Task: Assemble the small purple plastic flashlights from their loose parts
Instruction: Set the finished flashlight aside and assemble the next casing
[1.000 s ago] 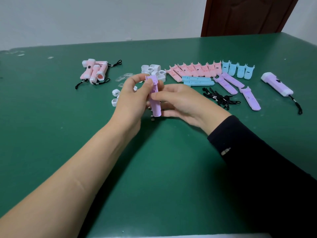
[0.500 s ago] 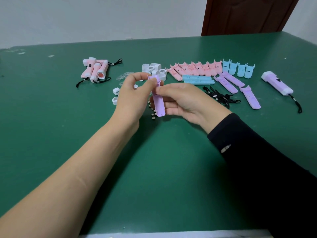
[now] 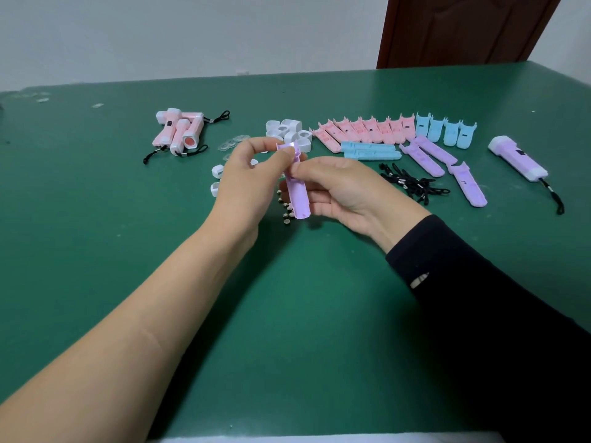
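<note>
Head view of a green counter (image 3: 96,251), left to right. Far left: a heap of pink flashlights (image 3: 179,131) already assembled, apparently four, overlapping so that the count is uncertain, with black cords trailing from them. Next: a few clear lenses (image 3: 235,142), two separate white caps (image 3: 217,171), and a cluster of white head rings (image 3: 287,131) farther back. Centre: one purple shell (image 3: 297,190), held nearly upright above the counter; the left hand (image 3: 246,183), on a bare arm, pinches its upper end between thumb and forefinger, while the right hand (image 3: 339,190), from a black sleeve (image 3: 479,298), grips its middle with the thumb in front and the fingers behind. The two hands hide part of the caps and of a scatter of small metal button cells (image 3: 287,212) lying just below the shell. Right of centre: a row of roughly eight pink shells (image 3: 361,129), six blue shells (image 3: 446,132) (four in the row, two lying in front), three loose purple shells (image 3: 468,183) and a tangle of black lanyards (image 3: 412,183). Far right: one finished purple flashlight (image 3: 516,158) with its lanyard attached; a dark mark on its body is too small to read. Behind: a pale wall and a brown door (image 3: 463,27).
</note>
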A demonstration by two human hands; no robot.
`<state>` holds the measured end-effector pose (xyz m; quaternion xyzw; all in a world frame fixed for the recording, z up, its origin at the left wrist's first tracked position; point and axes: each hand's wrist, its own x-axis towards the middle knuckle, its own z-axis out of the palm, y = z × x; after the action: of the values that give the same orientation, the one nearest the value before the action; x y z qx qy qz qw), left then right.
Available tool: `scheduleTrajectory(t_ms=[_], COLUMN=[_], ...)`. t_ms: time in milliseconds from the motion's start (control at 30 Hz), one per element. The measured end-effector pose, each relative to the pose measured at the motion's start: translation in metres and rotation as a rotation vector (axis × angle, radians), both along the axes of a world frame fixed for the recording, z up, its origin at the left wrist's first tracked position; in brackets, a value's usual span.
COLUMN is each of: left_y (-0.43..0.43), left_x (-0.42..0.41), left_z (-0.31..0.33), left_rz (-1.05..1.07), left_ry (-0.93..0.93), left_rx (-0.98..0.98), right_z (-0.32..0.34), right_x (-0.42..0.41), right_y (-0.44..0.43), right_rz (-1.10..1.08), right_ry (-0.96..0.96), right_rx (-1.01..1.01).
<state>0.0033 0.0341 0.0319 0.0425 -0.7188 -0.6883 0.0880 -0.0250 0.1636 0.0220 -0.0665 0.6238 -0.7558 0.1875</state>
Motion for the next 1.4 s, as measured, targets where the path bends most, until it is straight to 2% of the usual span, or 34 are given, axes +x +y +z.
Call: scheduleTrajectory(t_ms=[300,467,700,833,1200,1400], left_y=[-0.0032,-0.0030,-0.0063,-0.0072,-0.0104,-0.0097], left_x=[0.0003,0.0007,0.0005,0.0003,-0.0023,-0.0023], left_z=[0.0011,0.0047,0.0054,0.0042,0.0025,0.0033], left_rz=[0.005,-0.027,-0.054,-0.038,-0.078,-0.091], left_ry=[-0.004,-0.053,-0.016,-0.006,0.004,0.005], left_rx=[0.001,0.076,-0.066,-0.083,-0.078,-0.069], right_z=[-0.0022,-0.0021,-0.0017,-0.0021,-0.0012,-0.0017], right_x=[0.0001,-0.0008,-0.0012,-0.0002,-0.0028,-0.0026], right_y=[-0.0014,-0.0002,-0.0003,-0.0011,0.0036,0.0027], right_rz=[0.032,0.004,-0.066,-0.066,0.029,0.020], right_ry=[0.014,0.051,0.091,0.087,-0.068,-0.065], right_rx=[-0.003,0.031,0.077,0.094,-0.033,-0.036])
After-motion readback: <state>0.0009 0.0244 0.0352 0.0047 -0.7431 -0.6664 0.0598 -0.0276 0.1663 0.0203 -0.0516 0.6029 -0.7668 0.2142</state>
